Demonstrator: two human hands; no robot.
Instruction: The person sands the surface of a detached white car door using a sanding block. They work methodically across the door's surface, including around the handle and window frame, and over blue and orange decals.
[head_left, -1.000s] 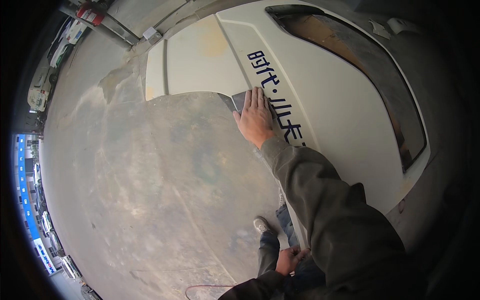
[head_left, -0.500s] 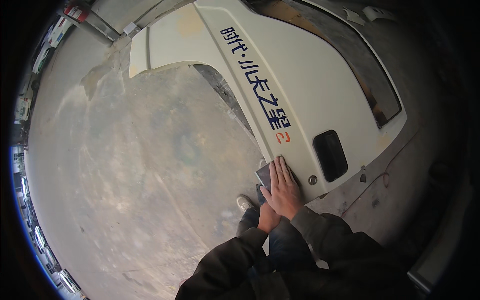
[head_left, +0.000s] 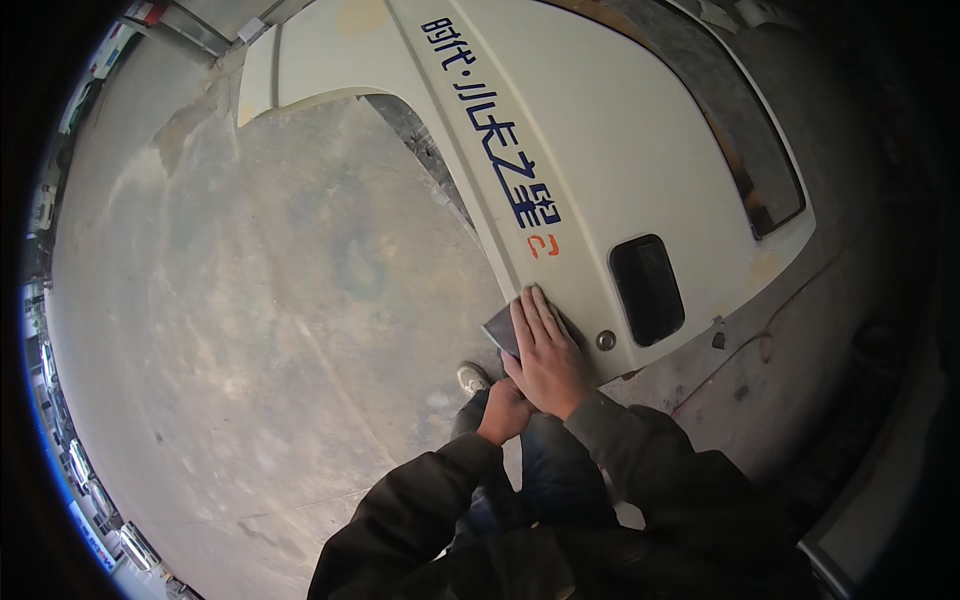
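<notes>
A white vehicle door (head_left: 590,160) with dark blue and red lettering stretches from the upper left toward my hands. My right hand (head_left: 548,365) lies with its fingers straight and together on the door's near end, pressing a dark grey sheet of sandpaper (head_left: 503,328) against the surface. One corner of the sheet sticks out past the door's left edge. Just below and left of that wrist is my left hand (head_left: 507,412), its fingers curled closed; whatever they may hold is hidden. Right of my fingers are a round lock (head_left: 606,341) and a black handle recess (head_left: 647,290).
Dusty concrete floor (head_left: 270,320) spreads out on the left. My shoe (head_left: 473,377) stands below the door's edge. A thin reddish hose or cord (head_left: 735,350) runs along the floor at right. Parked vehicles (head_left: 138,547) line the far left rim.
The view has shifted, so the door sits a little higher and further left. My left hand has come out from behind the right one and shows more fully. The right hand stays on the sandpaper.
</notes>
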